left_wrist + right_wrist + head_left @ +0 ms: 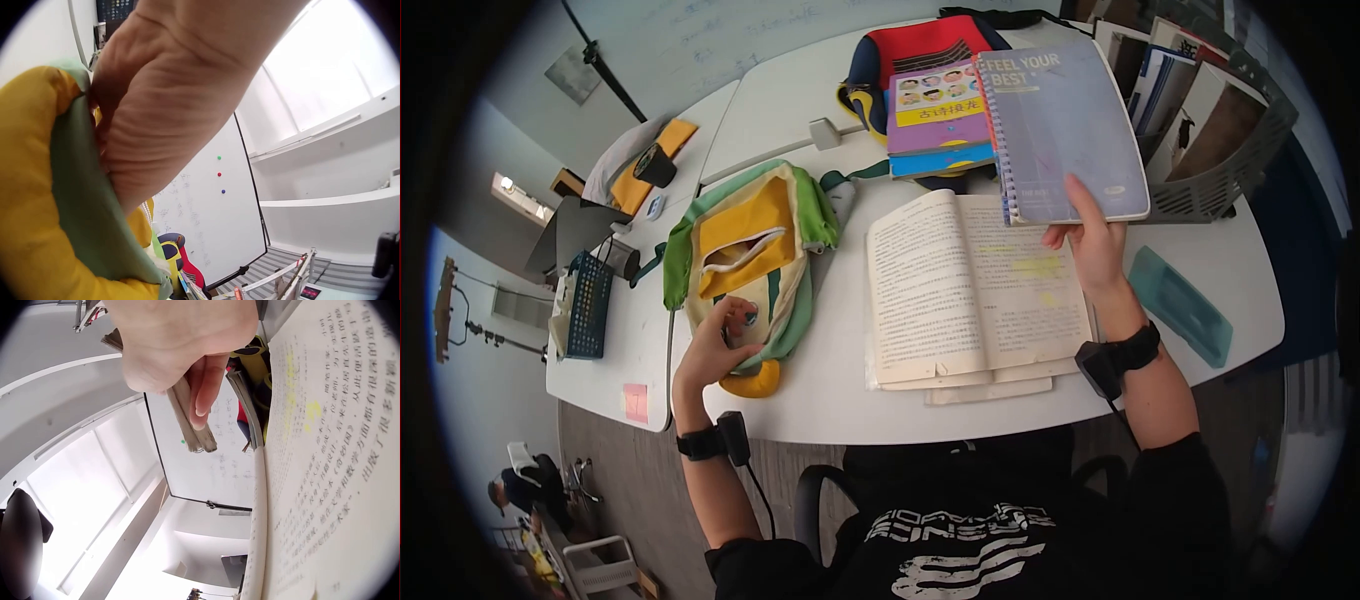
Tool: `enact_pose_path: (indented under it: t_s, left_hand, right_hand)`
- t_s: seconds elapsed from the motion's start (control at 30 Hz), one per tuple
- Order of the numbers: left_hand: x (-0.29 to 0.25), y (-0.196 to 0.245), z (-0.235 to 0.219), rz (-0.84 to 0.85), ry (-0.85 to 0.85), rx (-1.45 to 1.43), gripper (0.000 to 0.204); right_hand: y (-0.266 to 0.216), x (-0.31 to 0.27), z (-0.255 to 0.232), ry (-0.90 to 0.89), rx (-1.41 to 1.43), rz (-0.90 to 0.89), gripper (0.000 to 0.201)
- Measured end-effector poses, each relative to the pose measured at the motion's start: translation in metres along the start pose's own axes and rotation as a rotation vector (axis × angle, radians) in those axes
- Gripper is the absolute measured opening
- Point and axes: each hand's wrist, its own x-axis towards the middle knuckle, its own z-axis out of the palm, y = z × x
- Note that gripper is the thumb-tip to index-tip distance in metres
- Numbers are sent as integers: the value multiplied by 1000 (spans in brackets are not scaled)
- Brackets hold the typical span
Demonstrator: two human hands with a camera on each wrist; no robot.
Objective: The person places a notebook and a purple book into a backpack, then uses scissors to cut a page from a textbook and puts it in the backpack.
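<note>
My right hand (1095, 245) grips the lower edge of a grey-blue spiral notebook (1065, 130), its thumb on the cover. The notebook, marked "FEEL YOUR BEST", is raised over the top of an open book (925, 290) with yellow highlighting. In the right wrist view, bent fingers hold the notebook's edge (187, 419) beside the open page. My left hand (720, 340) holds the lower part of a green, cream and yellow backpack (745, 240), fingers bent and thumb spread, near a small round badge. The left wrist view hides most of its fingertips behind the palm.
A purple book (940, 105) on a blue one leans by a red and navy bag (920, 45) at the back. A grey basket (1240, 160) of books stands back right. A teal case (1180, 305) lies at right. A dark basket (587, 305) is at left.
</note>
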Motion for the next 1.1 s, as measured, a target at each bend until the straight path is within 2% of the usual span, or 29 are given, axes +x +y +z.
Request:
enact_pose_path:
  t_s: [0.07,0.1,0.17,0.37,0.63,0.83,1.1]
  left_hand:
    - [-4,3,6,10,89,-6,55]
    - [-5,3,9,10,79,-4,55]
    - [-9,-2,13,77,180,30,48]
    - [-14,-3,24,97,308,3,32]
    - [-19,7,38,72,390,26,26]
    - [-27,21,49,-6,429,34,22]
    - [-42,47,71,-38,500,164,21]
  right_hand:
    - [-2,0,0,2,5,9,25]
    - [-2,-1,-1,10,4,14,25]
    - [-1,0,0,0,-18,43,26]
    - [2,-3,5,12,-1,30,25]
    - [3,-2,3,-38,-12,13,25]
    - [2,-2,3,-62,-23,26,25]
    - [2,-4,5,-28,-3,27,24]
